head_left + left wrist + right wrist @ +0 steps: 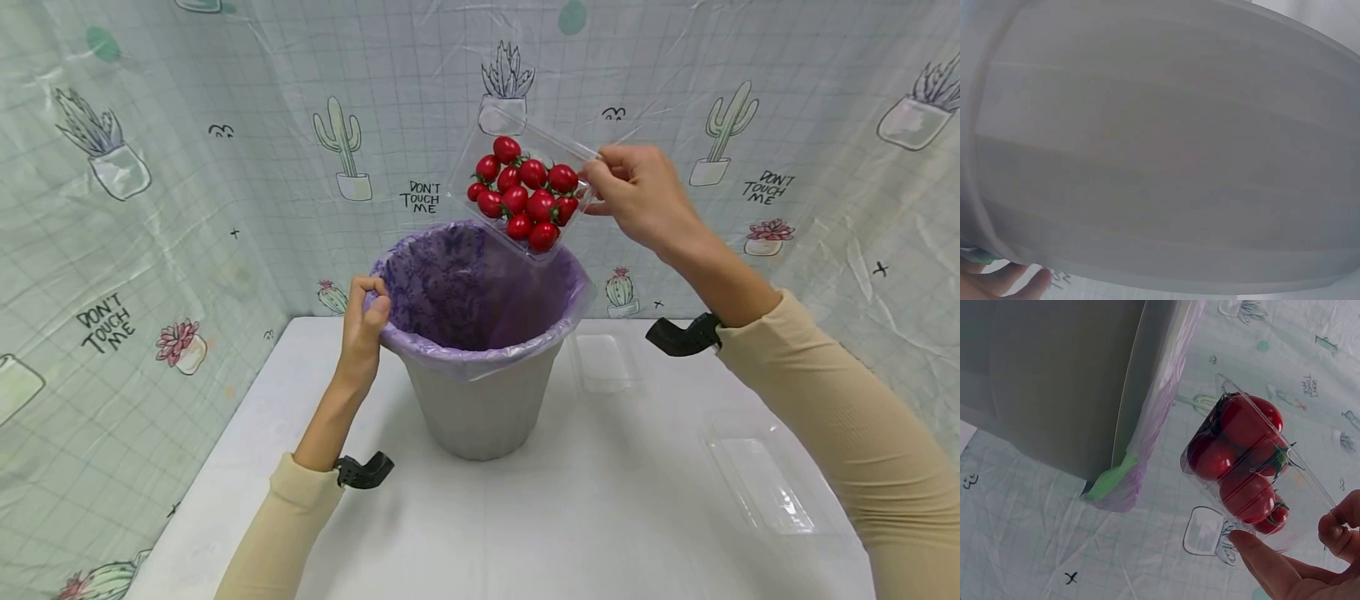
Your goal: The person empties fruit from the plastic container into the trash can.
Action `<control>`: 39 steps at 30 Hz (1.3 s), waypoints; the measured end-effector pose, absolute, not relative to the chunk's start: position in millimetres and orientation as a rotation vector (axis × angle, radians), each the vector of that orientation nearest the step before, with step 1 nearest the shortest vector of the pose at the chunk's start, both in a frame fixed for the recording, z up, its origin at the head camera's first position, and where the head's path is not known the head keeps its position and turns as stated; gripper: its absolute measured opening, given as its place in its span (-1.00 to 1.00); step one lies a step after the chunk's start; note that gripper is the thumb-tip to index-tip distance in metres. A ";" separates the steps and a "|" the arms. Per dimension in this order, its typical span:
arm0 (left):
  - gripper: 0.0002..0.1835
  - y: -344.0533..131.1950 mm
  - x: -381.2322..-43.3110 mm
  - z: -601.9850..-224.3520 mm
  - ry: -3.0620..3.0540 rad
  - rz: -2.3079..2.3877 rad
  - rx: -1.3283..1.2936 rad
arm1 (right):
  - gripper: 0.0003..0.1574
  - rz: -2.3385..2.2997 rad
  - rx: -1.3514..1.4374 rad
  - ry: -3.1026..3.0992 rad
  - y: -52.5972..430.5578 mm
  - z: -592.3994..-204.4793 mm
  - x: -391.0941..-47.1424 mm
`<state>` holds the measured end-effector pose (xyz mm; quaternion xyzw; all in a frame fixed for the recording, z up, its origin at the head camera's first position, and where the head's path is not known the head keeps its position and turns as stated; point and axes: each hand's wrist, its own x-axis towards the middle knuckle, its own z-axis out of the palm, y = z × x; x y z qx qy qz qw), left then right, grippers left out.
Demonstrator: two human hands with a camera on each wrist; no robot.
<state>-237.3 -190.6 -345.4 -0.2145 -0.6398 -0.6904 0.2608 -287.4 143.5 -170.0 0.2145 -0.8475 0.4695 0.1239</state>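
A grey trash can [480, 408] stands on the table, lined with a purple patterned bag [442, 292] folded over its rim. My left hand [365, 321] grips that rim at its left side, fingers curled over the edge; the left wrist view is mostly the can's outer wall [1166, 150]. Above the can's far right rim, my right hand [637, 193] pinches the right edge of a clear plastic tray [468, 154], held tilted. Several cherry tomatoes [513, 198] with green stems are in the tray. In the right wrist view the tomatoes [1247, 494] show through the tray's side.
On the white table [442, 533], an empty clear plastic tray [606, 364] lies right behind the can, and another clear tray [761, 475] lies near the right edge. A cactus-print sheet [247, 175] hangs round the back and sides.
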 end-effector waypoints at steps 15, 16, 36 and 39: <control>-0.84 -191.6 -238.6 -344.2 -1.726 -1.862 -0.580 | -0.56 1.253 0.613 -2.452 141.6 -168.4 -288.6; -0.84 -191.6 -238.7 -344.3 -1.726 -1.861 -0.581 | -0.56 1.242 0.612 -2.452 141.4 -168.3 -288.1; -0.86 -190.4 -238.7 -345.2 -1.746 -1.840 -0.566 | -0.53 1.134 0.625 -2.402 138.2 -170.2 -285.2; -0.87 -190.7 -237.9 -345.1 -1.747 -1.845 -0.566 | -0.54 1.129 0.623 -2.396 137.9 -170.0 -284.8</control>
